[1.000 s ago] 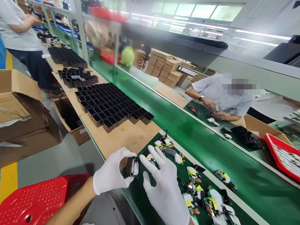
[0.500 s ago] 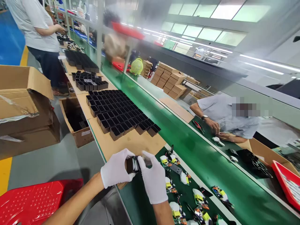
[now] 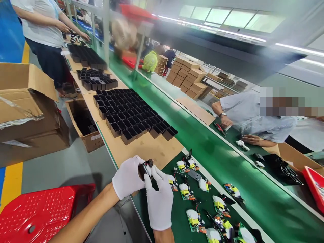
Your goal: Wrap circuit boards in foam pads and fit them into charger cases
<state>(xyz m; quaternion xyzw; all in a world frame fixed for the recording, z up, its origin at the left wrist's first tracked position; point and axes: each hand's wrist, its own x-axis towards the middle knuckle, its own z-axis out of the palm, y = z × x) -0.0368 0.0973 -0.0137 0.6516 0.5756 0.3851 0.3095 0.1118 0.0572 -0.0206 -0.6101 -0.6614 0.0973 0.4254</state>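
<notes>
My left hand (image 3: 129,177), in a white glove, is wrapped around a small black plastic case (image 3: 141,171) near the bench edge. A circuit board (image 3: 149,166) with white and dark parts sticks out of the case's open end. My right hand (image 3: 160,195), also gloved, has its thumb and fingertips closed on this board; the fingers hide part of it. To the right, several circuit boards (image 3: 194,219) with yellow and white parts lie on the green bench top. Beyond my hands, rows of open black cases (image 3: 129,116) stand on cardboard (image 3: 154,148).
A green conveyor belt (image 3: 202,145) runs along the bench. A red stool (image 3: 43,212) and cardboard boxes (image 3: 27,111) stand on the left. One co-worker (image 3: 43,27) stands at the far left; another (image 3: 255,118) works across the belt beside a red tray (image 3: 315,189).
My right hand has shifted slightly left and lower, its fingers now at the case's opening. More of the board shows above the case. The far-left co-worker's arm now reaches over the bench.
</notes>
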